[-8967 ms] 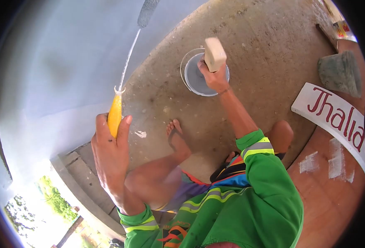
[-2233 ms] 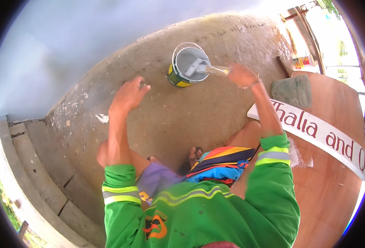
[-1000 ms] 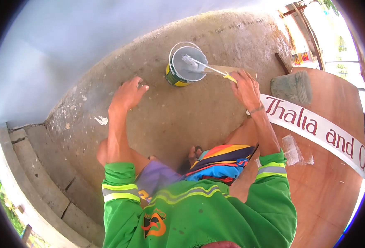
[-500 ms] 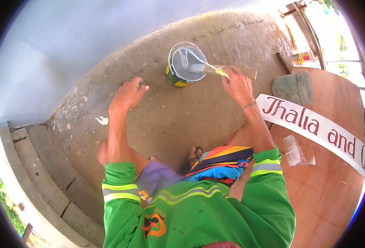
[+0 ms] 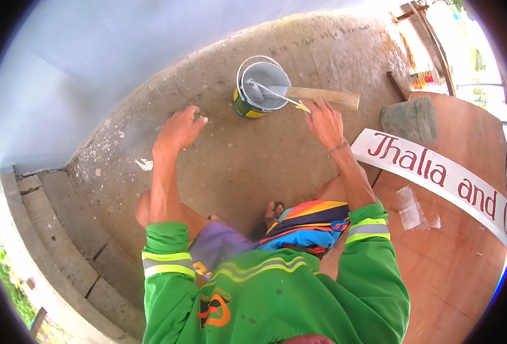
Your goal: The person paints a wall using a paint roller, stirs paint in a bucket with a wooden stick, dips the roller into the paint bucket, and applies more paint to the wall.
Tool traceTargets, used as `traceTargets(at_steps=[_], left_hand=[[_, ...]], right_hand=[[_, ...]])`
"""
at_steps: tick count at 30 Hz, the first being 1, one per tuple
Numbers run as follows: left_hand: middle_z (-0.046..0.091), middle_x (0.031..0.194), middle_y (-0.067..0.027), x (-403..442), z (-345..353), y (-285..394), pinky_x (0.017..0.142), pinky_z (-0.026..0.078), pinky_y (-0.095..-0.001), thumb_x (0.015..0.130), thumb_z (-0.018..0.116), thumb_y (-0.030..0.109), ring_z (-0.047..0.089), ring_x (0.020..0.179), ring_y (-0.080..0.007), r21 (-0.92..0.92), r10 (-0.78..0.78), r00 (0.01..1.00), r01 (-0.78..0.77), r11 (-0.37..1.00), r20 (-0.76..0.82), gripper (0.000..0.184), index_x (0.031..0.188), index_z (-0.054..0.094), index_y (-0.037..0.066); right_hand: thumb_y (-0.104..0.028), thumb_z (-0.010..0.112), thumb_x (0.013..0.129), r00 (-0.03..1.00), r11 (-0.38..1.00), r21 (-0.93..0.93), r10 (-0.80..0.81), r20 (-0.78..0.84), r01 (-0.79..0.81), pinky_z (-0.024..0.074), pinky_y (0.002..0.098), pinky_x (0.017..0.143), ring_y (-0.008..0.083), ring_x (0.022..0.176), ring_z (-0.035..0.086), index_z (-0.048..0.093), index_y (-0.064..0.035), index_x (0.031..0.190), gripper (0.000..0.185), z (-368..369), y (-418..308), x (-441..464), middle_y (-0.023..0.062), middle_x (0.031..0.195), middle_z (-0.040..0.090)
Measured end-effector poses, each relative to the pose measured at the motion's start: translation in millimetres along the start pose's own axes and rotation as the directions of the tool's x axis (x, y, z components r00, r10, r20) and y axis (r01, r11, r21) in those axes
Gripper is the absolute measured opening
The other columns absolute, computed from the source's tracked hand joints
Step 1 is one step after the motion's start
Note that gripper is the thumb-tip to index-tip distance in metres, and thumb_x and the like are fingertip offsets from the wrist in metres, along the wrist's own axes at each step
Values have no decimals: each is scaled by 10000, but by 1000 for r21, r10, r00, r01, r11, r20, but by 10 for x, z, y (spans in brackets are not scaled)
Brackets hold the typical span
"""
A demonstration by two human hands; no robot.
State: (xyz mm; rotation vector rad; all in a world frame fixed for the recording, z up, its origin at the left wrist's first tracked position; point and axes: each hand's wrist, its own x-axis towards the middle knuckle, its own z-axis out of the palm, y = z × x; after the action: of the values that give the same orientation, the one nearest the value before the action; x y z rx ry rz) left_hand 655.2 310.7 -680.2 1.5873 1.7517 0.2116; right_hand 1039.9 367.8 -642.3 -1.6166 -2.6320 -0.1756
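My right hand [image 5: 325, 123] is closed on the yellow handle of a paint roller [image 5: 274, 93]. The roller's head is down inside a paint bucket [image 5: 241, 104] with a dark green and yellow label, whose inside is coated pale grey-blue. A flat wooden stick [image 5: 329, 97] juts out of the bucket to the right, just beyond my right hand. My left hand [image 5: 179, 129] hovers over the concrete floor to the left of the bucket, empty, its fingers loosely bent and thumb apart.
A pale blue wall [image 5: 110, 63] runs along the far left, with concrete blocks [image 5: 64, 223] below it. On the right lie a brown board [image 5: 443, 275], a lettered white strip [image 5: 431, 166], and crumpled clear plastic [image 5: 411, 209]. A grey-green bucket [image 5: 408, 120] stands by the board.
The roller head has dropped deeper into the bucket and its handle has lowered. My right hand has shifted slightly down and left. My left hand has barely moved.
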Motion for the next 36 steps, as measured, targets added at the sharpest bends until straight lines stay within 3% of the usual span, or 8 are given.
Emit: traceTargets(at_steps=[7, 13, 19, 25, 28, 31, 34, 36], left_hand=[[630, 1302, -244, 10, 33, -95, 1016, 470, -499, 981, 582, 419, 580, 1226, -418, -13, 0, 998, -1, 1000, -55, 517, 1332, 564, 40], [629, 1300, -250, 39, 21, -77, 1008, 474, -497, 980, 586, 418, 583, 1221, -420, -29, 15, 998, -17, 999, -55, 510, 1318, 573, 37], [627, 1305, -250, 68, 9, -89, 1024, 464, -501, 983, 576, 428, 575, 1234, -421, -33, 18, 999, -20, 999, -51, 524, 1336, 565, 41], [617, 1323, -251, 47, 25, -147, 1039, 460, -499, 985, 573, 430, 567, 1245, -421, -28, -14, 1000, 14, 1000, -13, 532, 1358, 553, 50], [620, 1327, -246, 37, -38, -149, 1023, 472, -487, 989, 578, 425, 582, 1237, -422, -7, -47, 999, 47, 999, -7, 530, 1371, 547, 58], [619, 1335, -241, 66, 12, -250, 1025, 471, -486, 990, 582, 429, 583, 1242, -419, -4, -63, 998, 63, 998, -5, 536, 1382, 544, 65], [614, 1342, -242, -10, -98, -235, 1044, 458, -499, 989, 579, 447, 575, 1252, -417, 29, -100, 995, 100, 995, -5, 552, 1393, 544, 74], [610, 1347, -243, -22, -78, -203, 1061, 445, -510, 987, 575, 466, 568, 1261, -415, 27, -110, 994, 110, 994, -5, 568, 1402, 542, 80]], right_hand=[[-125, 654, 858, 981, 974, 119, 195, -3, -193, 550, 464, 811, 321, 1007, 657, 655, -115, 1153, 295, -575, 22, -150, 100, 1070, 637], [-126, 663, 864, 961, 953, 129, 275, 7, -274, 541, 477, 801, 333, 1003, 650, 643, -118, 1147, 284, -352, -1, -262, 106, 1049, 629], [-128, 665, 866, 981, 982, 121, 159, -107, -146, 536, 478, 799, 325, 1008, 633, 644, -116, 1146, 280, -152, -101, -228, 105, 1034, 619], [-133, 645, 895, 926, 896, 302, 366, -92, -324, 528, 462, 827, 349, 915, 651, 644, -76, 1146, 258, -339, -123, -419, 134, 1026, 655], [-165, 631, 934, 924, 889, 423, 299, -240, -177, 545, 406, 701, 280, 763, 670, 635, -31, 1126, 233, -43, 29, -626, 139, 935, 671], [-201, 601, 985, 748, 328, 743, 573, 335, -584, 502, 331, 535, 166, 645, 633, 626, -17, 1136, 239, -13, -101, -859, 102, 857, 648], [-241, 568, 1019, 715, -160, 858, 491, 499, -489, 427, 265, 443, 93, 563, 555, 616, -33, 1164, 259, 79, -354, -1023, 50, 822, 614], [-257, 560, 1024, 717, -385, 808, 386, 581, -447, 421, 258, 445, 94, 549, 529, 602, -29, 1203, 292, 201, -467, -1116, 30, 776, 585]])
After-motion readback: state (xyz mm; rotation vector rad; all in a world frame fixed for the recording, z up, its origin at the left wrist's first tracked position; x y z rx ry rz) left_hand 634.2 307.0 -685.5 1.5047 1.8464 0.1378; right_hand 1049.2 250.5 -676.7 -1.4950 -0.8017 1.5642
